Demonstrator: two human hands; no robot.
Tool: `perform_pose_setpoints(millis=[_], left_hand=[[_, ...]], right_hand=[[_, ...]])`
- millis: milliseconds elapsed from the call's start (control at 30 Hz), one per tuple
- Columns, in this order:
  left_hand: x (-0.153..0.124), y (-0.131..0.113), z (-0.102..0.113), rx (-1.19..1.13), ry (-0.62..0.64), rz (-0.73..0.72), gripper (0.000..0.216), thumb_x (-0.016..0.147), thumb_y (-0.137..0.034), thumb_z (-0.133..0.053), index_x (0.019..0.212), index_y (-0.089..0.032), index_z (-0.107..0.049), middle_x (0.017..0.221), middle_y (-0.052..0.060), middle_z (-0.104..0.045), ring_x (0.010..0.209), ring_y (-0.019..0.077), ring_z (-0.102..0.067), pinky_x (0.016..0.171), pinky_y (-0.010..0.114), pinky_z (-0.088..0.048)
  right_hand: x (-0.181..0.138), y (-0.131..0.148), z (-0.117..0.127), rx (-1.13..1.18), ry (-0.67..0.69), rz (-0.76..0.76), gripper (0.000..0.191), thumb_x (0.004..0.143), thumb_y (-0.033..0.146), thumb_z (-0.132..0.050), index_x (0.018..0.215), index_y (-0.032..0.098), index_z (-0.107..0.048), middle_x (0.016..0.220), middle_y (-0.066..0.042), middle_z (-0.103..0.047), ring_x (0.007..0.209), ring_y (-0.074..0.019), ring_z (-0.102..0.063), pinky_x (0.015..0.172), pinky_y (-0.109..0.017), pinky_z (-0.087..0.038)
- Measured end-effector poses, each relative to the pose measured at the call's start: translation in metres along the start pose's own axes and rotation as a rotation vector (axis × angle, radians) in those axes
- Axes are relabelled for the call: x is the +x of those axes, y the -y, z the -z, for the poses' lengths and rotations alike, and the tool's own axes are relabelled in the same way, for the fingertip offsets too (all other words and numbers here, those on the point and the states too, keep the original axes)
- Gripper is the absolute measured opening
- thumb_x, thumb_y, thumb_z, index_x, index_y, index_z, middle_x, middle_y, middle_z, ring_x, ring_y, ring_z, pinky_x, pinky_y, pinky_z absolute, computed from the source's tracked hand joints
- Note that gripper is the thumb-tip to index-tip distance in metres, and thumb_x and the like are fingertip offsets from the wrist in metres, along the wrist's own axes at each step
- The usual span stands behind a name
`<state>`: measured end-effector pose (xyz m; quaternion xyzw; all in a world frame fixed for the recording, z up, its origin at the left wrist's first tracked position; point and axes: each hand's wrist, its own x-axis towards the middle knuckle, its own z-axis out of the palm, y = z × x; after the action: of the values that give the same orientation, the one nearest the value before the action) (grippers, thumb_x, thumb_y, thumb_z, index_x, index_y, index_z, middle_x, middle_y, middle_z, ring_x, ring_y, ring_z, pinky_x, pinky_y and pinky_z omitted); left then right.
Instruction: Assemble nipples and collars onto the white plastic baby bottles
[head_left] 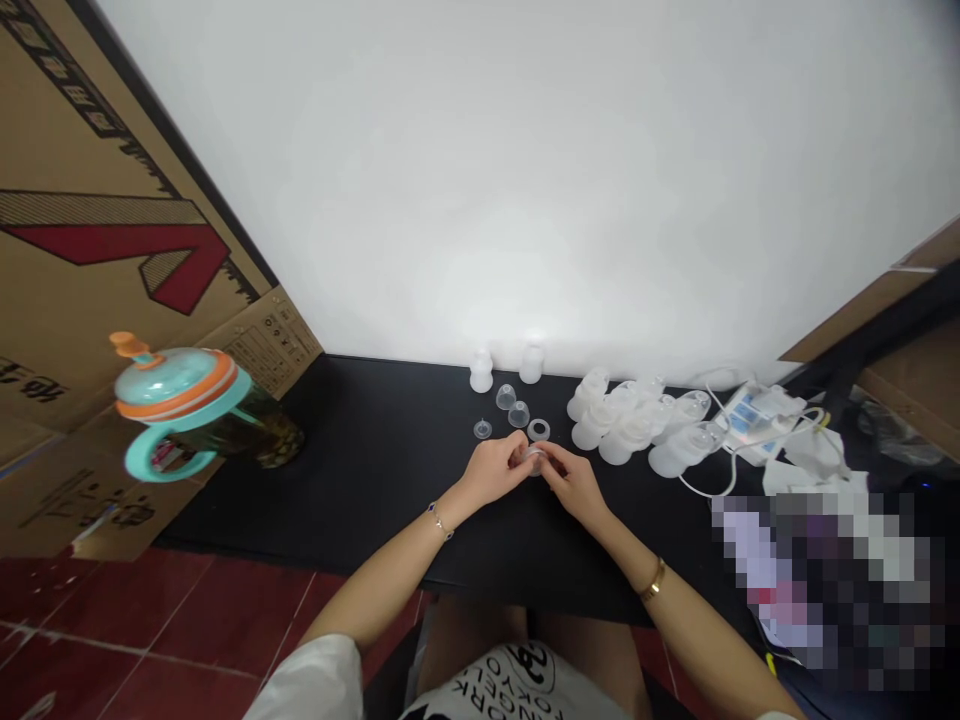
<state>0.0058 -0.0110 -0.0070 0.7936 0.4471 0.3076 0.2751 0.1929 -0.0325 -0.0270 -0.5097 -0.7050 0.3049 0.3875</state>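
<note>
Both my hands meet over the black table. My left hand and my right hand pinch one small clear plastic part between their fingertips. Just beyond the hands lie a clear ring, a small flat disc and two clear dome caps. Two small white bottle-shaped pieces stand by the wall.
A heap of translucent white cups lies to the right, with white tubing and a packet beyond. A teal and orange handled jug stands at the left in front of a cardboard box.
</note>
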Motion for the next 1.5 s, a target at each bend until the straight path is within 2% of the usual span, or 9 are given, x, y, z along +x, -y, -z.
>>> perform_pose_setpoints(millis=[467, 1233, 1500], left_hand=[[0.0007, 0.0014, -0.0014, -0.086, -0.006, -0.022, 0.017, 0.091, -0.033, -0.056, 0.080, -0.020, -0.053, 0.062, -0.006, -0.053, 0.055, 0.0102, -0.052, 0.056, 0.022, -0.036], [-0.0003, -0.0002, -0.0010, 0.062, 0.009, -0.052, 0.022, 0.097, -0.035, -0.048, 0.081, -0.021, -0.053, 0.065, -0.004, -0.055, 0.057, 0.0126, -0.052, 0.058, 0.024, -0.033], [-0.0022, -0.0013, -0.0039, 0.124, -0.019, -0.082, 0.021, 0.098, -0.034, -0.048, 0.084, -0.021, -0.054, 0.068, -0.003, -0.059, 0.060, 0.0128, -0.055, 0.059, 0.024, -0.035]], right_hand=[[-0.0001, -0.0005, -0.0017, -0.044, -0.039, 0.015, 0.029, 0.093, 0.035, -0.054, 0.106, 0.020, -0.075, 0.070, -0.001, -0.068, 0.054, -0.0155, -0.058, 0.052, -0.024, -0.044], [-0.0012, 0.0079, -0.0013, -0.013, -0.043, 0.027, 0.029, 0.096, 0.039, -0.052, 0.103, 0.021, -0.074, 0.075, -0.003, -0.072, 0.057, -0.0166, -0.059, 0.054, -0.026, -0.045], [-0.0011, 0.0047, 0.0002, -0.016, -0.056, 0.016, 0.027, 0.095, 0.038, -0.054, 0.103, 0.020, -0.073, 0.071, -0.002, -0.069, 0.055, -0.0153, -0.058, 0.052, -0.025, -0.044]])
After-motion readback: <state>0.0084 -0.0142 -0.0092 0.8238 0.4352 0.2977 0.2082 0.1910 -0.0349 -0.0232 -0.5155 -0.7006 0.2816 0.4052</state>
